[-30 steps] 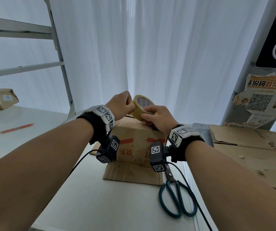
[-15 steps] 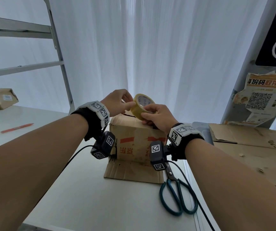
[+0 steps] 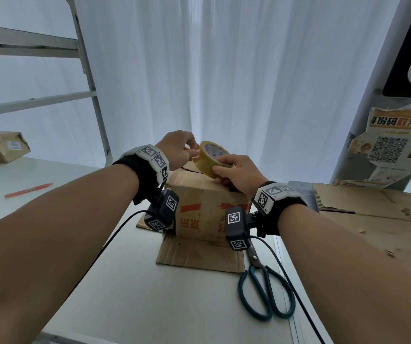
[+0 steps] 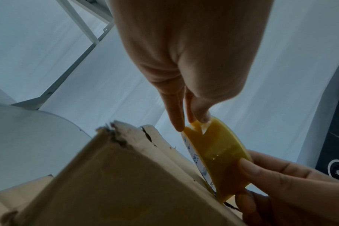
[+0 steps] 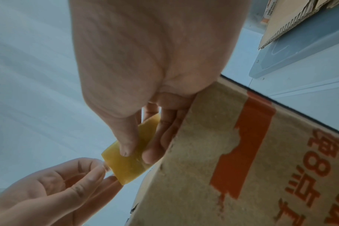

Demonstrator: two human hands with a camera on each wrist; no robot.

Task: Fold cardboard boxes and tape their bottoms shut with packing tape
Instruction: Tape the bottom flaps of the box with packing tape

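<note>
A worn brown cardboard box (image 3: 200, 214) with red print stands on the white table, its folded flaps on top and one flap flat toward me. Just above its top, my right hand (image 3: 236, 173) grips a roll of yellowish packing tape (image 3: 210, 158), thumb on the outer face. My left hand (image 3: 179, 151) pinches the torn free tape end at the roll's upper edge. In the left wrist view the fingertips (image 4: 179, 122) sit on the ragged tape end (image 4: 198, 126) above the box (image 4: 116, 175). The right wrist view shows my right thumb on the tape roll (image 5: 130, 154) beside the box (image 5: 232, 160).
Green-handled scissors (image 3: 264, 294) lie on the table right of the box. Flattened cardboard (image 3: 378, 214) is piled at the right. A red pen (image 3: 28, 190) and a small parcel (image 3: 1, 150) are at the left, by a metal shelf frame (image 3: 93, 78). White curtains hang behind.
Both hands have risen slightly with the roll. The left hand has shifted from clasping the roll's side to pinching the tape end at its edge.
</note>
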